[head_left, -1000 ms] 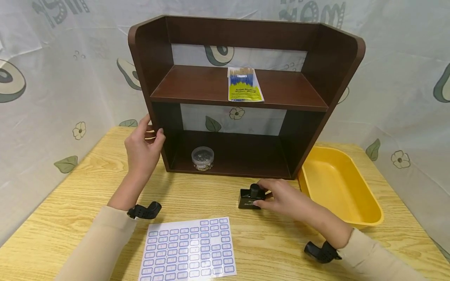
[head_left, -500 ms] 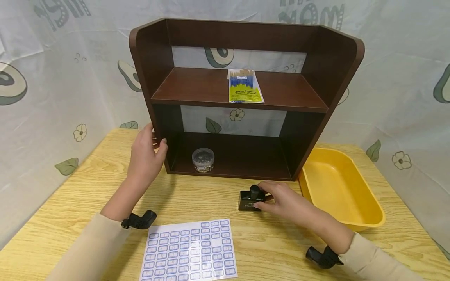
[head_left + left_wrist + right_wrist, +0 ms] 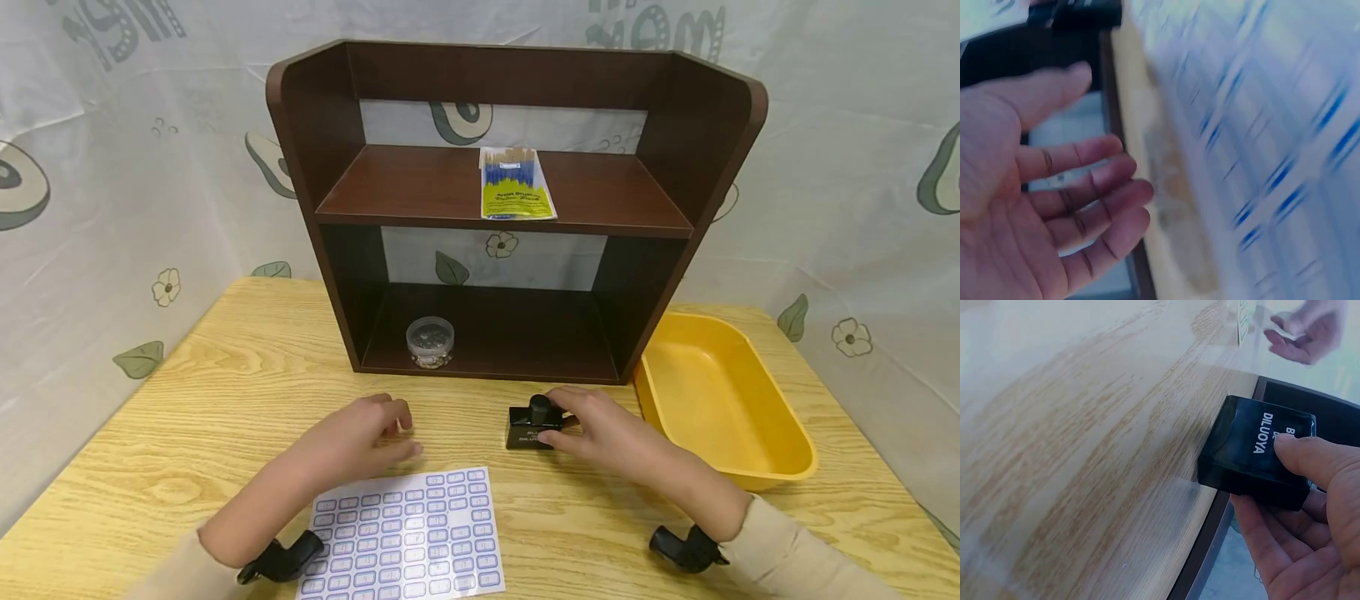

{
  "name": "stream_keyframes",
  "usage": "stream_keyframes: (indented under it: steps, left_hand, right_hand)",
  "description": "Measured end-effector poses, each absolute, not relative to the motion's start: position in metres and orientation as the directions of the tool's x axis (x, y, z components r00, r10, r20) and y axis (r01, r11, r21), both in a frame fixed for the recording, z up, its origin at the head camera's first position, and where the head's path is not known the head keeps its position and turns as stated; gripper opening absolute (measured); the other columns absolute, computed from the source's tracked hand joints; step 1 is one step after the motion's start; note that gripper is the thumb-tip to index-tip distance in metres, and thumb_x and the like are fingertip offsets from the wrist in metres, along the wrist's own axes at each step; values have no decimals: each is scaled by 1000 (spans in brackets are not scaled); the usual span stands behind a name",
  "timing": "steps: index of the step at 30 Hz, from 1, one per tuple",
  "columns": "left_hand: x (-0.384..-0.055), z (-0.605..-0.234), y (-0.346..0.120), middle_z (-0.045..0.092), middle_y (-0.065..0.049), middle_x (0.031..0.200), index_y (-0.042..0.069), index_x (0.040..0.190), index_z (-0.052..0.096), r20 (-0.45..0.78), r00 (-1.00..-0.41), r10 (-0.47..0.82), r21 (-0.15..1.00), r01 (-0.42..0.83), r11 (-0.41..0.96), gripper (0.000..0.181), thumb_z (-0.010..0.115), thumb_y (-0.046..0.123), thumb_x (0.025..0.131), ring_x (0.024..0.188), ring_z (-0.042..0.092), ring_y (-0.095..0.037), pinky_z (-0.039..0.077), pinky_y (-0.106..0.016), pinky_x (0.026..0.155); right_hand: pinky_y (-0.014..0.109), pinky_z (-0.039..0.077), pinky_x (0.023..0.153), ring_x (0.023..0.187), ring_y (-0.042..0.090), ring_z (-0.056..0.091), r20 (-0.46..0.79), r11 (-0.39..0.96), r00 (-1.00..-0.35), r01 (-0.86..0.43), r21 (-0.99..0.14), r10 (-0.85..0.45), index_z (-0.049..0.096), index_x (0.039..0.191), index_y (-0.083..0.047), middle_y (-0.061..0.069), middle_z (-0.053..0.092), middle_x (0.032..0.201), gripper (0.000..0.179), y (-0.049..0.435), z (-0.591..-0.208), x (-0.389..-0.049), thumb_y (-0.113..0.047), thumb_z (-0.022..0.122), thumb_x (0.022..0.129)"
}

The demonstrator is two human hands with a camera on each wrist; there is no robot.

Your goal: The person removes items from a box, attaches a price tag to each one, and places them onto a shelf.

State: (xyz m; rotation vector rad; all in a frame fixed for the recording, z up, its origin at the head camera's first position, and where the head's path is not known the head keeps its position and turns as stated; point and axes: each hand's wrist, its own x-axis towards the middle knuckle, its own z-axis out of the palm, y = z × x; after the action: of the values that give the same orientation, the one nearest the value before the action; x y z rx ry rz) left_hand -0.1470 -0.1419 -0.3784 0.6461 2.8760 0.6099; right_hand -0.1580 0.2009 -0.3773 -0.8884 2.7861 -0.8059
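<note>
My right hand [image 3: 600, 427] grips a black perfume bottle [image 3: 522, 430] by its right side, thumb on the front face. The bottle stands on the table before the shelf. White letters reading DILUOYA mark the bottle [image 3: 1254, 450] in the right wrist view. My left hand [image 3: 352, 442] hovers by the far edge of a white sheet of blue-framed labels [image 3: 405, 542]. Its fingers are relaxed and hold nothing; in the left wrist view the palm of the left hand [image 3: 1054, 200] shows bare beside the blurred sheet.
A dark brown two-tier shelf [image 3: 487, 223] stands behind. Its upper board bears a pack of artist brushes [image 3: 517, 187], its lower board a clear round jar [image 3: 431, 342] of small dark pieces. To the right sits a yellow tray [image 3: 712, 400]. A patterned curtain hangs behind.
My left hand has left the shelf's left side and come down and toward me, to the label sheet. The right hand keeps its grip on the perfume bottle, which stays in place.
</note>
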Motion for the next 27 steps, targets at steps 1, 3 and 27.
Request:
stream_keyframes:
  steps: [1, 3, 27]
  left_hand:
    - [-143, -380, -140, 66, 1, 92, 13, 104, 72, -55, -882, 469, 434, 402, 806, 30, 83, 37, 89, 80, 57, -12, 54, -30, 72]
    - [-135, -383, -135, 62, 4, 93, 16, 104, 70, -80, -862, 501, 433, 423, 796, 37, 87, 42, 84, 83, 54, -12, 53, -31, 74]
    - [-114, -391, -124, 52, 8, 84, 22, 93, 59, -150, -851, 503, 413, 408, 814, 42, 93, 39, 76, 86, 43, -14, 38, -29, 71]
  right_hand:
    - [28, 65, 82, 101, 18, 75, 56, 688, -823, -507, -519, -565, 67, 122, -4, 5, 74, 110, 31, 201, -377, -158, -21, 75, 97]
    - [28, 65, 82, 100, 17, 74, 56, 691, -825, -506, -516, -562, 67, 121, -4, 4, 74, 109, 30, 201, -377, -158, -22, 75, 98]
    - [47, 61, 99, 120, 32, 70, 2, 719, -846, -454, -526, -533, 57, 143, -1, 17, 65, 139, 66, 203, -366, -153, -48, 69, 99]
